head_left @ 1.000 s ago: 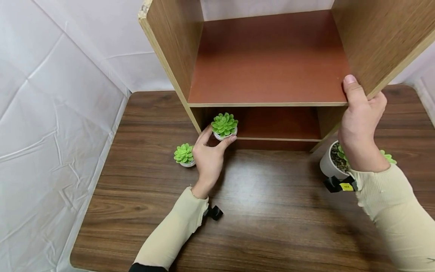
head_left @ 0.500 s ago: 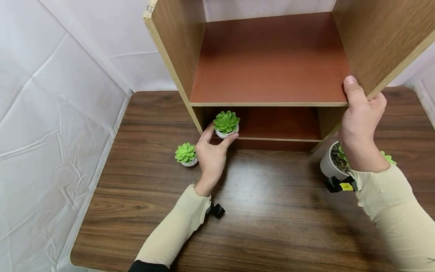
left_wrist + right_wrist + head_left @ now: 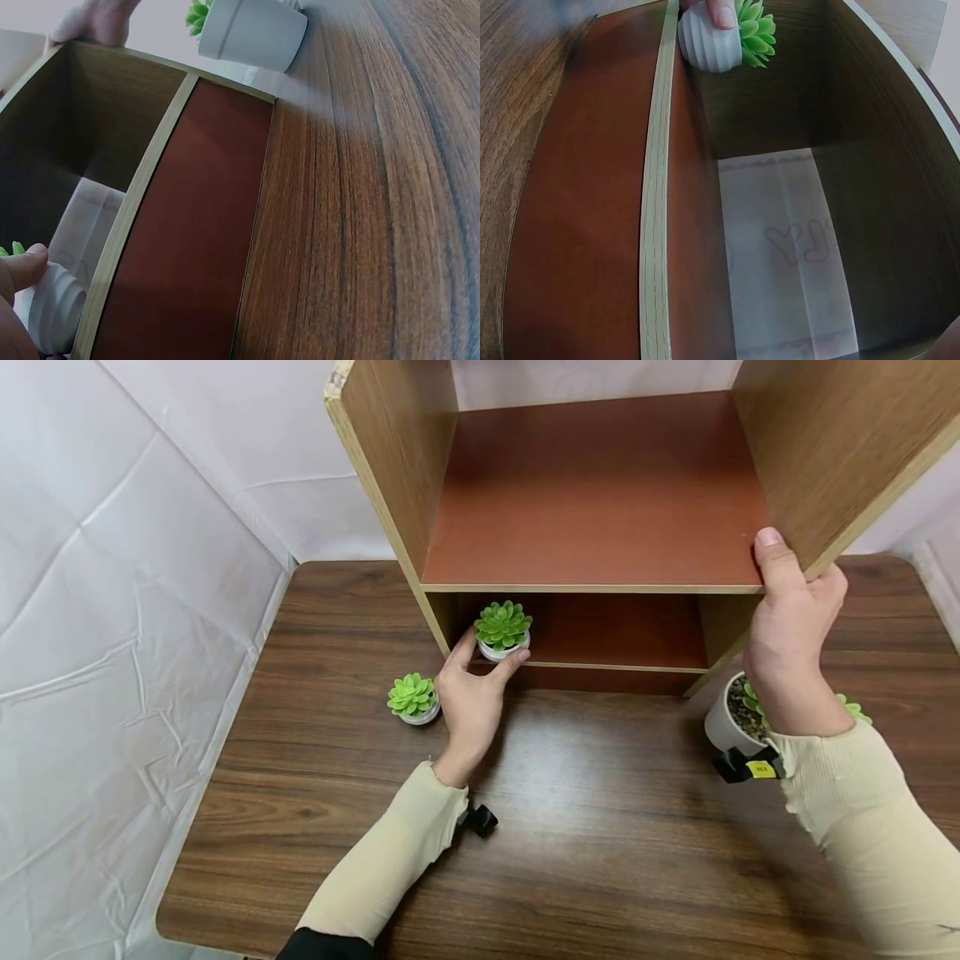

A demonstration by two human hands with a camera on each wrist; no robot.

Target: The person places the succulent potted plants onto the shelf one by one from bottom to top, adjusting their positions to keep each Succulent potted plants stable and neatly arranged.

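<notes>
A succulent [image 3: 503, 628] is grasped by the left hand [image 3: 472, 695]; toward three o'clock, the shelf [image 3: 600, 497] is held by the right hand [image 3: 793, 635].

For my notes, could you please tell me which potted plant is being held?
The small plant the left hand grips at the left end of the lower shelf; the other small plant and the bigger pot stand on the table.

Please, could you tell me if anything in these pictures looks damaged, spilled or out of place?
One thing: on the shelf, the left panel has a rough, pale, seemingly chipped upper front corner, unlike the smoother edge below. I see nothing spilled, and the small plant in the left hand looks upright.
</notes>
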